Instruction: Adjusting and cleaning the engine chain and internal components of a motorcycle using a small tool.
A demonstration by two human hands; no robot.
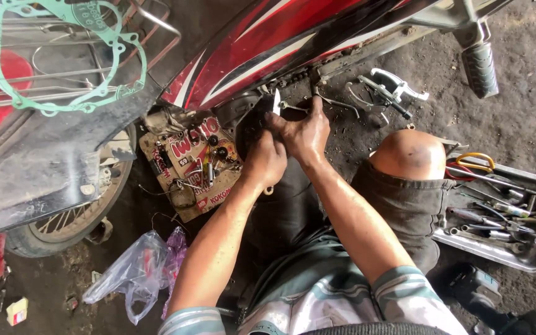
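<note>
My left hand [263,160] presses against a dark round engine cover [247,124] low on the red motorcycle [268,43]. Just right of it, my right hand [305,131] grips a small metal blade [276,101] whose bright tip sticks up above my fingers against the cover's edge. Both hands are greasy and touch each other. What my left fingers hold is hidden.
A cardboard piece [190,164] with bolts and small parts lies left of my hands. A grey metal tray [510,214] of tools sits at right by my bare knee [408,154]. A green gasket [51,56], spoked wheel [72,217], plastic bags [141,270], footpeg [480,65] and puller tool [389,87] surround me.
</note>
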